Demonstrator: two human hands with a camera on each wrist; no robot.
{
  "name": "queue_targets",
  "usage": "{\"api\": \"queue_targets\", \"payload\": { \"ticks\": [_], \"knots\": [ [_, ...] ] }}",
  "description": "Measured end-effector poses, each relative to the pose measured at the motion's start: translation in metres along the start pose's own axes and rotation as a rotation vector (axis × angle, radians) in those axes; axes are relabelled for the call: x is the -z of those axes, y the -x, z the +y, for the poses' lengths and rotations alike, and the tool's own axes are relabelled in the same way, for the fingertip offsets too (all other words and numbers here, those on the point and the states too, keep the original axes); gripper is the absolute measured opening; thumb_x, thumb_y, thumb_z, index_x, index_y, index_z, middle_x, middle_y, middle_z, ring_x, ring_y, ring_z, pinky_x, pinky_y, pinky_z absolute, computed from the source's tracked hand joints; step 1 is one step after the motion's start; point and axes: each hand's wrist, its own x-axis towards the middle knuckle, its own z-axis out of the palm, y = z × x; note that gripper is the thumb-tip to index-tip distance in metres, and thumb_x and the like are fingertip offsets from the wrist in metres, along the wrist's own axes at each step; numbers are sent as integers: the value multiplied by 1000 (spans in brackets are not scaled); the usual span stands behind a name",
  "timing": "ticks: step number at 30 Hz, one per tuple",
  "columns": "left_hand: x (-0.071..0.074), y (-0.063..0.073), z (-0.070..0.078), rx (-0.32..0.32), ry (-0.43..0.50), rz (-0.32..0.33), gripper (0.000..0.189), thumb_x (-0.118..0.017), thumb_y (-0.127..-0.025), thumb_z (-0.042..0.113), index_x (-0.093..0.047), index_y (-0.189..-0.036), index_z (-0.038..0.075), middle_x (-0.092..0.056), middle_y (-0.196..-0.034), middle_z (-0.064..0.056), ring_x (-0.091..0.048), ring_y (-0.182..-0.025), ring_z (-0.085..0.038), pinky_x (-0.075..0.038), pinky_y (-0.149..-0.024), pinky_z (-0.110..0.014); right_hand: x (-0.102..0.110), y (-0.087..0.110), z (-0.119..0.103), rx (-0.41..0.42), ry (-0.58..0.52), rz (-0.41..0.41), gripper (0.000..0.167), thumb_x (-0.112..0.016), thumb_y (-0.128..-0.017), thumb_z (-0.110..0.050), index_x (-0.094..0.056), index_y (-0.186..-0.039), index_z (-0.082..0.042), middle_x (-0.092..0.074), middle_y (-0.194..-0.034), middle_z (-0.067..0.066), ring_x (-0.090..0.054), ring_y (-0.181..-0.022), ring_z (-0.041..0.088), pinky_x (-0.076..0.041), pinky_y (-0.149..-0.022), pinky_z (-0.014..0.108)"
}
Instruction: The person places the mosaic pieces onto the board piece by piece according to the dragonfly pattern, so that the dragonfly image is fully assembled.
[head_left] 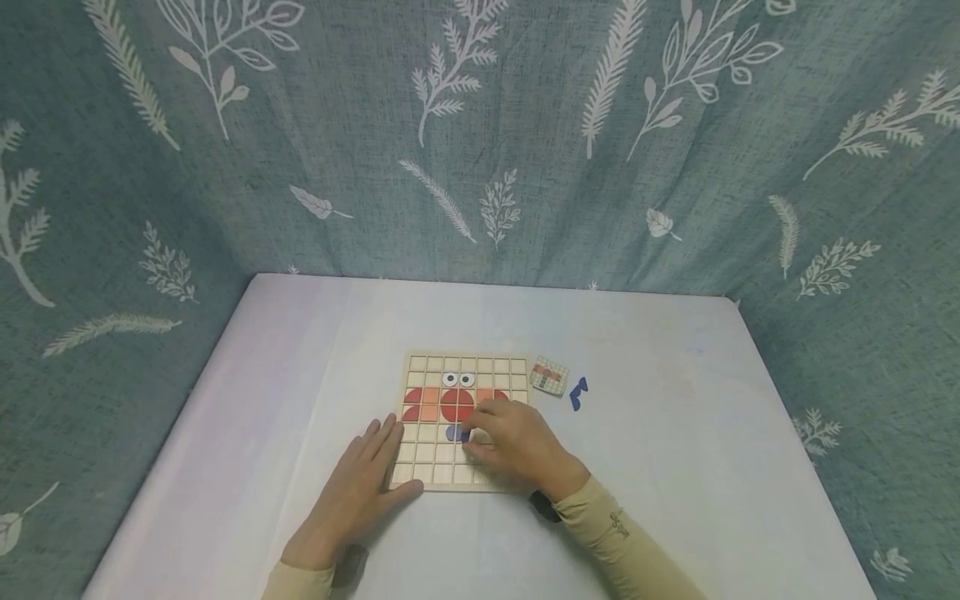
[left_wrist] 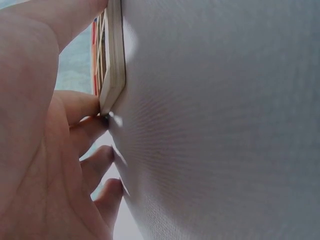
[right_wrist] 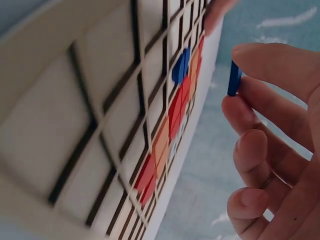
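Note:
A pale wooden grid board lies on the table under both hands. My left hand rests at its near left corner, fingers straight along the side and thumb at the front edge. Over the middle of the board, my right hand pinches a small blue piece between thumb and fingers. Other blue pieces sit in the grid just below a red circle. Two eye pieces are above that circle. Orange squares and rounded red pieces flank it, partly hidden by the right hand.
A small picture card with a gridded design lies off the board's right side. Loose blue pieces lie to the right of it. Leaf-patterned curtains enclose the white table at the back and sides.

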Motion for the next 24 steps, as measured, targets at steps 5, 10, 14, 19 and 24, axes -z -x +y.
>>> {"api": "queue_targets", "payload": {
  "ticks": [5, 10, 14, 19, 24],
  "knots": [
    [0, 0, -1, -3, -5, 0, 91, -71, -90, 54, -36, -156, 1, -35, -161, -18, -28, -149, -41, -26, -119, -59, -9, -6, -8, 14, 17, -53, 17, -85, -80, -24, -77, -94, -19, -68, -89, -6, -62, -76, 9, -53, -63, 24],
    [2, 0, 1, -17, -3, 15, 89, -72, -90, 52, -38, -155, 0, -37, -159, -19, -30, -147, -43, -27, -118, -61, -13, -11, -16, -19, 51, -161, 13, -82, -81, -26, -77, -93, -22, -70, -93, -6, -65, -81, 10, -55, -71, 26],
    [2, 1, 2, -19, -11, 11, 89, -71, -91, 52, -38, -155, 0, -38, -159, -19, -31, -147, -42, -28, -118, -60, -15, -15, -19, -31, 47, -228, 11, -80, -83, -25, -78, -93, -22, -71, -95, -6, -67, -85, 11, -56, -73, 27],
    [2, 1, 1, -27, -12, 14, 88, -71, -91, 51, -38, -155, 0, -38, -159, -19, -30, -147, -43, -28, -117, -61, -16, -17, -21, -22, 73, -261, 12, -80, -84, -26, -78, -95, -22, -71, -95, -7, -67, -84, 10, -56, -72, 27],
    [1, 0, -1, -33, -11, 19, 88, -72, -91, 51, -39, -154, 0, -38, -159, -20, -31, -147, -43, -29, -117, -61, -20, -17, -19, -21, 108, -275, 13, -79, -85, -29, -78, -96, -23, -71, -96, -7, -67, -84, 9, -56, -73, 26]
  ]
}}
